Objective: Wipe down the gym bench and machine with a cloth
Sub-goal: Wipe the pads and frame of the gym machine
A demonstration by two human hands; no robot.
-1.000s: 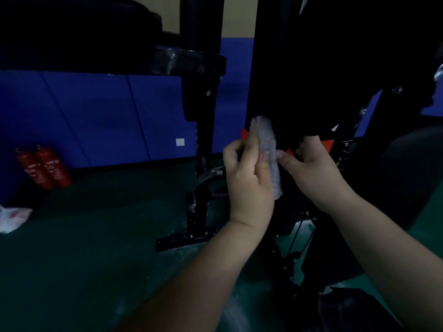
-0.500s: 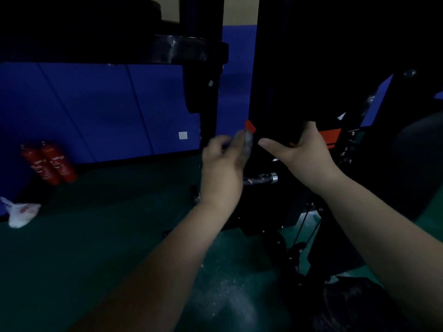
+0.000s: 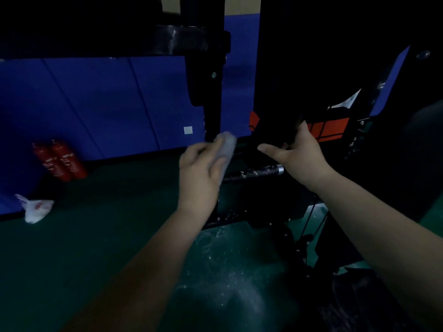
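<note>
Left hand [image 3: 200, 173] gripping a grey cloth [image 3: 226, 149] beside the dark machine [image 3: 299, 68].
Right hand [image 3: 297, 152] is spreading wide; a white bag [image 3: 34, 208], contents unclear, is lying on green floor [image 3: 96, 236].

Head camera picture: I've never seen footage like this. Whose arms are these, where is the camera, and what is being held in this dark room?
No robot here: a person wears a camera on the head, looking down at their own arms. The left hand grips a pale cloth. The right hand reaches onto the black gym machine, thumb out; its fingers are hidden in the dark. On the green floor by the blue wall padding stand two red fire extinguishers, with a white plastic bag nearby.
</note>
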